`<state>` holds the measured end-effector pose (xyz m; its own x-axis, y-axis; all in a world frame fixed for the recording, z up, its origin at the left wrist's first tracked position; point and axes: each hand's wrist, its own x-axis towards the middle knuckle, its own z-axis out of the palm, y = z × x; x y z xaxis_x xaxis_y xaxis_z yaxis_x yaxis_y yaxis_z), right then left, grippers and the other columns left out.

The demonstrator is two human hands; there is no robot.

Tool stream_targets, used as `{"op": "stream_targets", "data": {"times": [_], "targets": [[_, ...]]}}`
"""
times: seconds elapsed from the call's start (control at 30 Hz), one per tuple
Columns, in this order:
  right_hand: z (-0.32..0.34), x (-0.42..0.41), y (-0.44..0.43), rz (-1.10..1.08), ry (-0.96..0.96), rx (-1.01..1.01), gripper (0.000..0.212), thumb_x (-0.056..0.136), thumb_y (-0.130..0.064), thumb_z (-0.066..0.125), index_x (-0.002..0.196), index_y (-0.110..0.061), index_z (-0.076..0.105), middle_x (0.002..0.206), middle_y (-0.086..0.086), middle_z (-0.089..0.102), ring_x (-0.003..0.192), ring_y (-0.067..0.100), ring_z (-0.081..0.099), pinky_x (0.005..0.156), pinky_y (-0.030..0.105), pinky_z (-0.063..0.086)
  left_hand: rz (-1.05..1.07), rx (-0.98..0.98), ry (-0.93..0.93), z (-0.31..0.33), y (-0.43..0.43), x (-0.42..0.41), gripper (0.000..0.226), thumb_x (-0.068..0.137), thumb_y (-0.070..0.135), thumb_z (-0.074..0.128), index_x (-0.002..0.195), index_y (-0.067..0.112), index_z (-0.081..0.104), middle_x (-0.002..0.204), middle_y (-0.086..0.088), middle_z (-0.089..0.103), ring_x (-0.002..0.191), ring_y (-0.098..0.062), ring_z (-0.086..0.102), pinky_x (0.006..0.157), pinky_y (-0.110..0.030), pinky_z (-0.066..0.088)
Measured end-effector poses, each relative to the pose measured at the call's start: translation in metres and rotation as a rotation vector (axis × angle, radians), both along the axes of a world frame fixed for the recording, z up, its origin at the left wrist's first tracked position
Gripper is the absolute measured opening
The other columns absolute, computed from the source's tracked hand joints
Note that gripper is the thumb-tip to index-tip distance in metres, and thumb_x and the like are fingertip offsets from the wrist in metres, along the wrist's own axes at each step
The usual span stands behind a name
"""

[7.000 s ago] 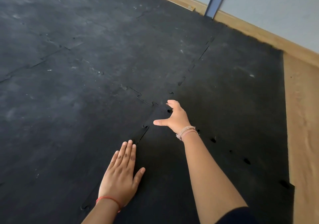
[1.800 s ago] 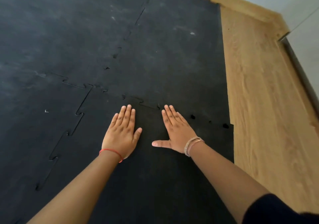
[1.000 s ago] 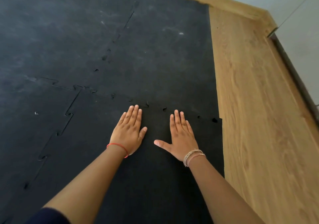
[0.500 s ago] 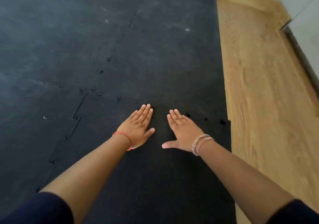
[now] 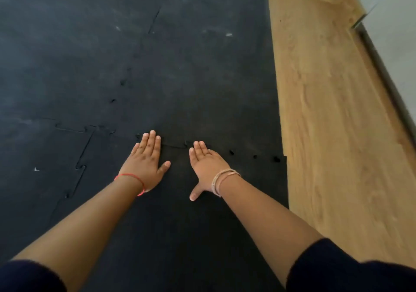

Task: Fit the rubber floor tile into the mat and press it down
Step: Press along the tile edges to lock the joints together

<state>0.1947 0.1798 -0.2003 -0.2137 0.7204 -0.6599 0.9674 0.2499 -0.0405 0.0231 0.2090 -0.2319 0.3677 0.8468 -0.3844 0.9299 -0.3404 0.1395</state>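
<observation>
Right now I am pressing my left hand (image 5: 146,163) and right hand (image 5: 206,168) flat, fingers together, on the rubber floor tile (image 5: 175,213) at its far seam (image 5: 173,145) with the mat (image 5: 191,78), leaning steadily, next working rightward toward the open notches (image 5: 254,156).

hands on tile (image 5: 171,235), mat (image 5: 180,78) beyond, floor (image 5: 337,134) right

Bare wooden floor (image 5: 333,116) runs along the right edge, a pale wall (image 5: 391,17) rising at the far-right corner.
</observation>
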Motion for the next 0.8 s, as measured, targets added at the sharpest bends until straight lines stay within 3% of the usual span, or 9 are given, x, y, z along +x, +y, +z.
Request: {"op": "stream_targets", "data": {"times": [0.13,0.3,0.5,0.67,0.8], "targets": [[-0.001,0.009,-0.020,-0.173,0.119,0.121,0.123,0.067,-0.063,0.065,0.144,-0.008,-0.014,0.155,0.008,-0.020,0.142,0.023,-0.017,0.115,0.037,-0.002,0.017,-0.080,0.164,0.018,0.008,0.016,0.072,0.094,0.045,0.022,0.140,0.002,-0.012,0.152,-0.016,-0.018,0.141,-0.025,-0.011,0.115,-0.037,0.003],[-0.017,0.053,-0.085,-0.442,0.086,0.304,0.118,0.069,-0.081,0.038,0.140,-0.007,-0.019,0.153,0.011,-0.024,0.140,0.023,-0.022,0.114,0.037,-0.007,-0.124,-0.066,-0.039,0.015,-0.028,0.059,0.066,0.096,0.041,0.022,0.141,0.004,-0.009,0.152,-0.014,-0.016,0.140,-0.023,-0.013,0.114,-0.035,0.000],[-0.014,0.080,-0.078,-0.298,0.015,0.165,0.121,0.067,-0.081,0.040,0.140,-0.005,-0.020,0.153,0.014,-0.023,0.141,0.026,-0.018,0.115,0.039,-0.003,-0.097,-0.009,-0.140,0.001,-0.025,0.064,0.062,0.096,0.039,0.021,0.141,0.005,-0.004,0.153,-0.014,-0.012,0.140,-0.020,-0.012,0.114,-0.032,-0.001],[-0.005,0.084,-0.065,-0.259,-0.027,0.036,0.118,0.072,-0.074,0.048,0.140,-0.004,-0.019,0.153,0.015,-0.022,0.141,0.028,-0.016,0.115,0.040,0.000,-0.105,-0.086,-0.048,0.010,-0.020,0.069,0.059,0.097,0.036,0.019,0.141,0.003,-0.003,0.153,-0.016,-0.012,0.141,-0.024,-0.010,0.114,-0.034,0.001],[-0.005,0.087,-0.067,-0.285,0.051,0.066,0.114,0.074,-0.069,0.051,0.142,-0.007,-0.017,0.154,0.012,-0.022,0.141,0.024,-0.017,0.115,0.037,-0.001,-0.079,-0.091,0.070,0.016,-0.023,0.080,0.067,0.095,0.043,0.017,0.140,-0.001,-0.007,0.152,-0.021,-0.013,0.140,-0.029,-0.010,0.115,-0.037,0.003]]}}
